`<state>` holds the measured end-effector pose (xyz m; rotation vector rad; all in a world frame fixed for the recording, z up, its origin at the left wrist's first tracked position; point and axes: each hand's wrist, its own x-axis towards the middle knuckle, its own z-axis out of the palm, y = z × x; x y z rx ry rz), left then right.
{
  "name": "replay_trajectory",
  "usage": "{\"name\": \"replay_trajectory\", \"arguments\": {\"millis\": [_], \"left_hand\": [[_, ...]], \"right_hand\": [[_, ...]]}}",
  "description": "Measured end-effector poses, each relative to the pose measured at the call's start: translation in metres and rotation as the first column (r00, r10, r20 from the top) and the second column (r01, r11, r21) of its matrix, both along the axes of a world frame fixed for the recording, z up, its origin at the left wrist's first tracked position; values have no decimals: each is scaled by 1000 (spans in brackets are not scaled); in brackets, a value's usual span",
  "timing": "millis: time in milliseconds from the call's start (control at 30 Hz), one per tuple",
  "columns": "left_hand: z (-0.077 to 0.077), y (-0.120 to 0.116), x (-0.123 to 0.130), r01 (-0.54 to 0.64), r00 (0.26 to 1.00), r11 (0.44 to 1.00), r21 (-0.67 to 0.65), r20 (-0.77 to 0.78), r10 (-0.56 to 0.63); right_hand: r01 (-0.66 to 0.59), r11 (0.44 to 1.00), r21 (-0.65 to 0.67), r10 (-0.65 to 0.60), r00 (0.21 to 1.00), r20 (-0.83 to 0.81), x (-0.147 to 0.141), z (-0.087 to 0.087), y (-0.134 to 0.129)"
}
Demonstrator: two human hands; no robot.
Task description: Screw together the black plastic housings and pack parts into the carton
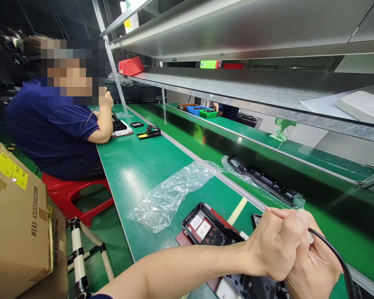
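Note:
My left hand (269,245) and my right hand (319,265) are pressed together at the lower right, both closed with their fingers curled. A black cable (333,246) comes out from between them and bends down to the right; its gripped part is hidden. A small whitish spot shows between the hands, too small to name. Under my left forearm and hands lies a black plastic housing (218,226), partly covered, with a pale label, a white block and reddish parts inside. A black piece with a dotted metallic face (256,220) lies just behind my left hand.
Clear plastic wrap (174,195) lies on the green bench (121,160). A long black plastic part (262,178) rests on wrap beyond the metal rail. At left, a co-worker (59,120) sits on a red stool (81,195) beside cardboard boxes (15,224). A metal shelf (237,85) spans above.

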<state>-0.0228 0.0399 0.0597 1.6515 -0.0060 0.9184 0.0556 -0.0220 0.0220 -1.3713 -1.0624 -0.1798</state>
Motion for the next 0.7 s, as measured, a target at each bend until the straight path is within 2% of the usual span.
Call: {"name": "replay_trajectory", "arguments": {"millis": [267,433,533,700], "left_hand": [[-4,0,3,-19,999,1000,17,-46,19],[-13,0,10,-83,994,995,47,-62,86],[-13,1,11,-123,990,992,26,-60,124],[-9,2,8,-32,999,999,31,22,31]], "right_hand": [[-20,1000,-3,20,1000,-8,1,0,0],[8,1000,6,-8,1000,-18,0,0,-1],[39,999,12,-39,999,-33,-2,1,-1],[-39,999,10,39,999,-33,-3,5,-1]]}}
